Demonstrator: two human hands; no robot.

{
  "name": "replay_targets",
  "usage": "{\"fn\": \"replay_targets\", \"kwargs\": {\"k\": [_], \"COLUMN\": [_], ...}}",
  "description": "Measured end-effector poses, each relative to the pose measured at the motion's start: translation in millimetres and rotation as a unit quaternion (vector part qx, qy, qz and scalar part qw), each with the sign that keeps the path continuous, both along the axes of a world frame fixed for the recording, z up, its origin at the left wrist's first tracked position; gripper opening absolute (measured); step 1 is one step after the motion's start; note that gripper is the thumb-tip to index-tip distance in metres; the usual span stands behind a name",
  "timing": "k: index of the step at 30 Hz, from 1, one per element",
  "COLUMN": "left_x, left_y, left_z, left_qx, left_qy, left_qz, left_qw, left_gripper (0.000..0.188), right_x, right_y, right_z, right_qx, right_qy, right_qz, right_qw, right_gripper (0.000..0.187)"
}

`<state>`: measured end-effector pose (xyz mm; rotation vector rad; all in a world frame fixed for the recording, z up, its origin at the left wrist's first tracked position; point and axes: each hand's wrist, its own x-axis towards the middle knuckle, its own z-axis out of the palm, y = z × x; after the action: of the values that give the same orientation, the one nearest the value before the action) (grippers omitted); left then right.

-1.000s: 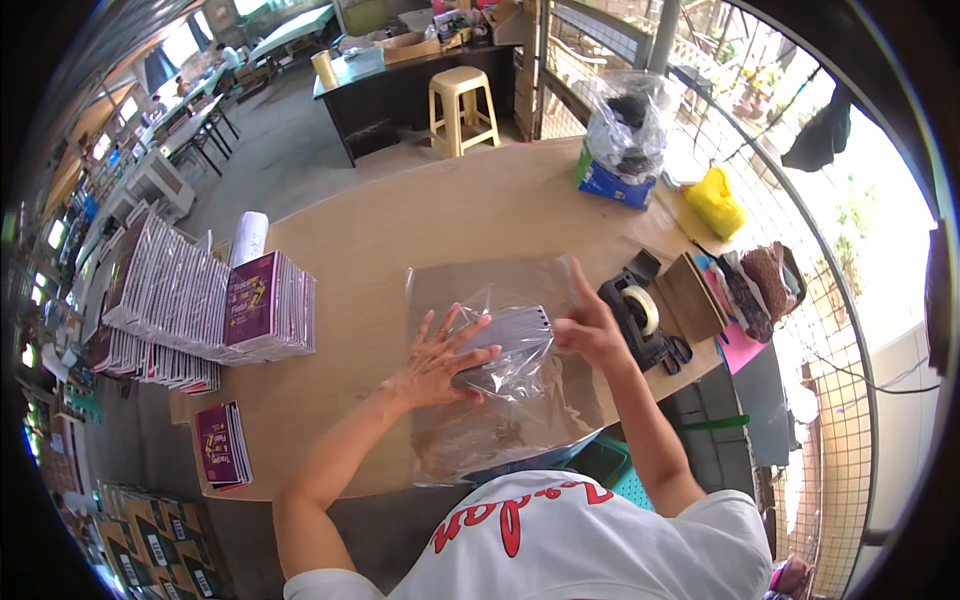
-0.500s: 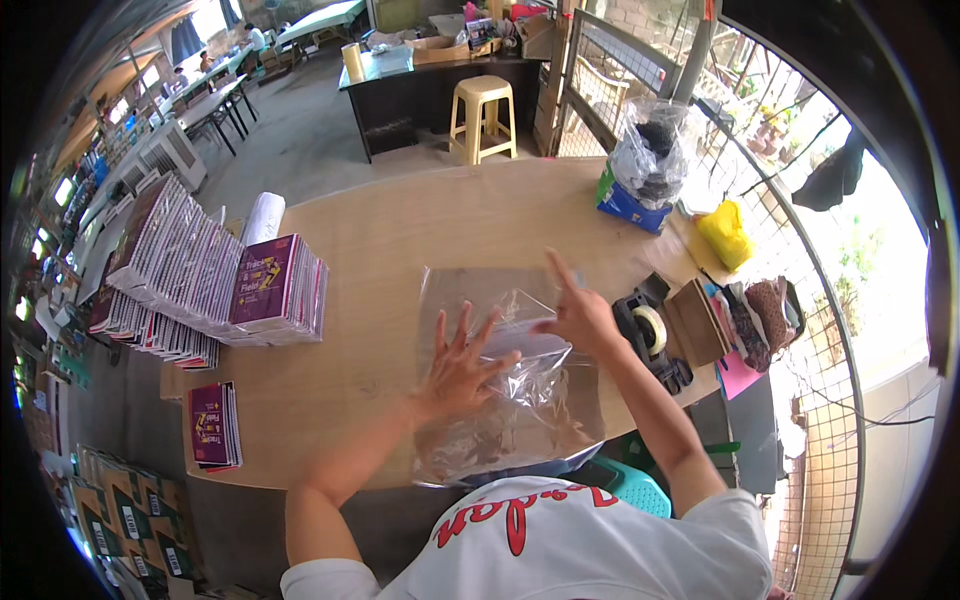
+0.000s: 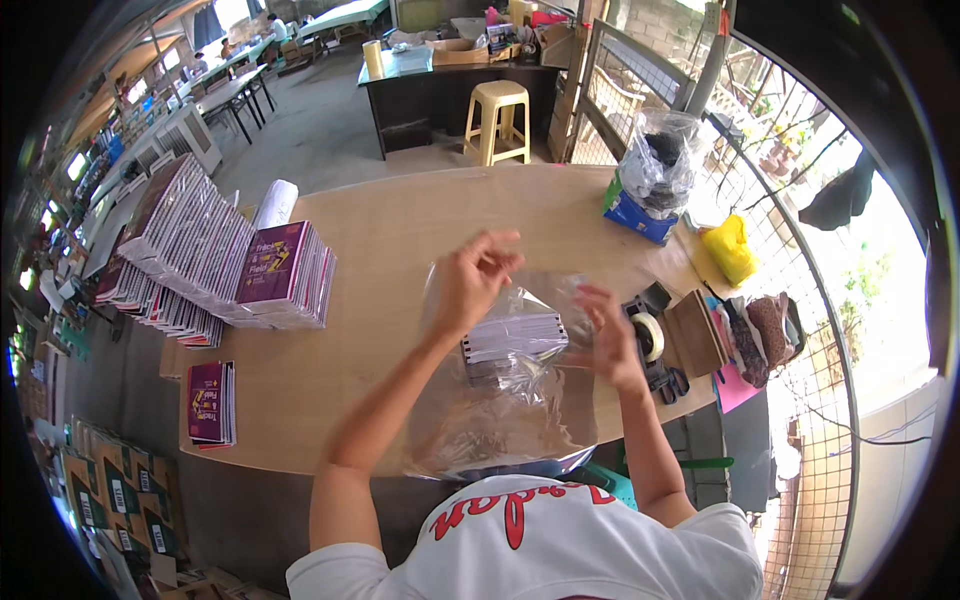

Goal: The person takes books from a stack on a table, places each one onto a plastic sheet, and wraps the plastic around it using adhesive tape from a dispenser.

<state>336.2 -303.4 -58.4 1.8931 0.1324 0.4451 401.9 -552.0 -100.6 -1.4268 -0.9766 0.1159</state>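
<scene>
A stack of booklets (image 3: 515,337), white page edges upward, lies on a sheet of clear plastic film (image 3: 490,430) at the table's near side. Part of the film lies crumpled over and around the stack. My left hand (image 3: 476,282) is raised above the stack's far left corner, its fingers curled inward with the tips close together. Whether film is pinched in them is hard to see. My right hand (image 3: 612,340) hovers just right of the stack, blurred by motion, its thumb and fingers apart and nothing visible in them.
Tall stacks of purple booklets (image 3: 285,270) stand at the left, with a smaller pile (image 3: 210,402) near the edge. On the right are a tape dispenser (image 3: 650,335), a cardboard box (image 3: 692,333), a plastic bag of dark items (image 3: 660,165) and a yellow bag (image 3: 730,250).
Both hands have lifted off the film. My left hand has moved away from me and curled; my right has drawn back toward the right. The booklet stack's page edges now show plainly.
</scene>
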Motion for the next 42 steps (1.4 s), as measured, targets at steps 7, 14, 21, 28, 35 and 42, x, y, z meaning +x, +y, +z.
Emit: {"fn": "replay_targets", "kwargs": {"k": [7, 14, 21, 28, 35, 42], "left_x": [-10, -13, -96, -68, -85, -79], "left_y": [25, 2, -4, -7, -33, -64], "left_z": [-47, 28, -84, -204, -154, -104], "left_qx": [0.254, -0.102, 0.209, -0.160, 0.012, 0.251], "left_qy": [-0.089, -0.124, -0.136, 0.049, -0.076, -0.045], "left_qz": [-0.003, -0.024, 0.054, -0.024, 0.128, 0.192], "left_qw": [0.963, 0.987, 0.967, 0.986, 0.989, 0.948], "left_gripper": [0.055, 0.054, 0.071, 0.097, 0.090, 0.070], "right_x": [-21, -9, 17, 23, 10, 4], "right_y": [11, 18, -17, 31, 22, 16], "right_z": [-11, -23, -33, -151, -123, -78], "right_qx": [-0.087, -0.122, -0.044, -0.035, 0.014, -0.025], "right_qy": [-0.132, -0.134, -0.044, 0.224, 0.213, -0.034], "right_qz": [-0.020, -0.035, -0.029, 0.073, 0.020, -0.045], "right_qw": [0.987, 0.983, 0.998, 0.971, 0.977, 0.998], "right_gripper": [0.037, 0.044, 0.056, 0.098, 0.088, 0.037]}}
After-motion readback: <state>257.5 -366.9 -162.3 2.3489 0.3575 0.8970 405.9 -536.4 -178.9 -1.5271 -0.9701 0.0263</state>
